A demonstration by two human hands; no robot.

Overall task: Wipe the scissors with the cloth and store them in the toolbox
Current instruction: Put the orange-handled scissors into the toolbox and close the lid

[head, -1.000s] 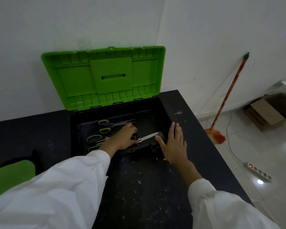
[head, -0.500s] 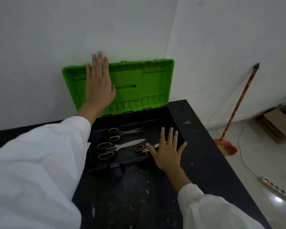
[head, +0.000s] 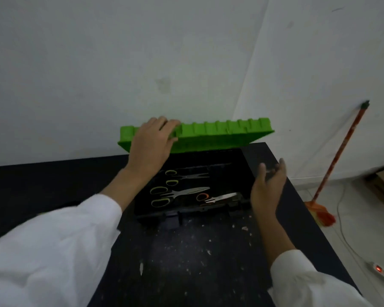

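Observation:
A black toolbox [head: 244, 171] stands on the dark table by the wall. Its green lid [head: 217, 136] is tilted about halfway down over the box. My left hand [head: 152, 147] grips the lid's upper left edge, fingers curled over it. Inside the box lie three pairs of scissors: a small green-handled pair [head: 186, 176], a larger green-handled pair [head: 175, 194] and an orange-handled pair [head: 215, 197] at the front right. My right hand [head: 267, 189] hovers beside the box's right wall, fingers apart and holding nothing. No cloth is in view.
The black table [head: 186, 258] is speckled with pale crumbs in front of the box. An orange broom [head: 339, 165] leans on the right wall. A power strip [head: 381, 271] with a lit switch and a cable lie on the tiled floor.
My left hand left the scissors in the box, reached up to the lid and has swung it forward and down. My right hand lifted off the table edge.

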